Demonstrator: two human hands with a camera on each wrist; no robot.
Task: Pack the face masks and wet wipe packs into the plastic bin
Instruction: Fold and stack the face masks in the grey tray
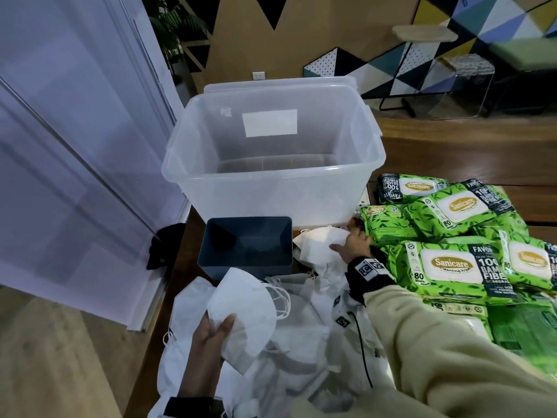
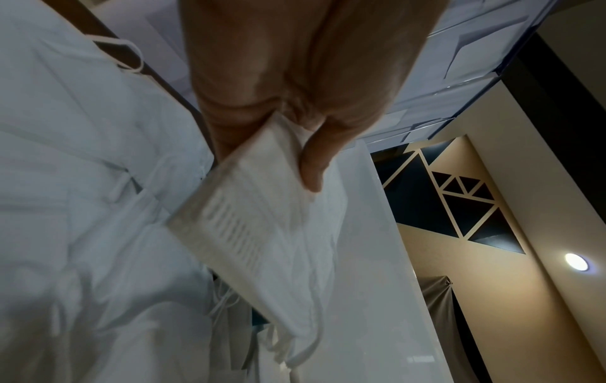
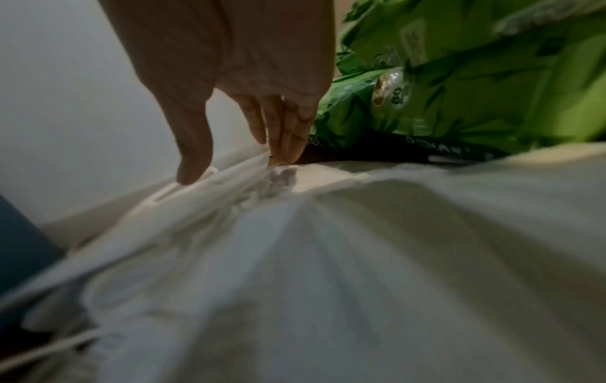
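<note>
Head view, with both wrist views. A clear plastic bin [image 1: 272, 164], lid off and standing behind it, sits at the far side of the dark wooden worktop [image 1: 452, 152]; nothing can be seen lying inside it, and a white label shows on its far wall. Directly in front of the bin stands a small blue-grey box [image 1: 245, 247], open at the top.

A loose heap of white face masks [image 1: 316, 324] covers the near part of the worktop, their ear loops tangled over one another. The left hand [image 1: 208, 336] is raised over this heap and pinches a small stack of folded masks [image 1: 241, 312] by one corner, thumb on top and fingers beneath; the left wrist view shows the thumb [image 2: 311, 165] pressed across the stack's pleated edge, with ear loops dangling below.

The right hand [image 1: 351, 245], in a cream sleeve with a black wrist strap, reaches to the far edge of the heap, just in front of the bin. Its grip is nearly closed: in the right wrist view the fingertips [image 3: 288, 145] and thumb come together on the edge of a single white mask [image 1: 322, 241] lying on the heap.

Green wet wipe packs [image 1: 452, 236] are piled on the right side of the worktop, overlapping one another, with the nearest pack just beside the right hand.
</note>
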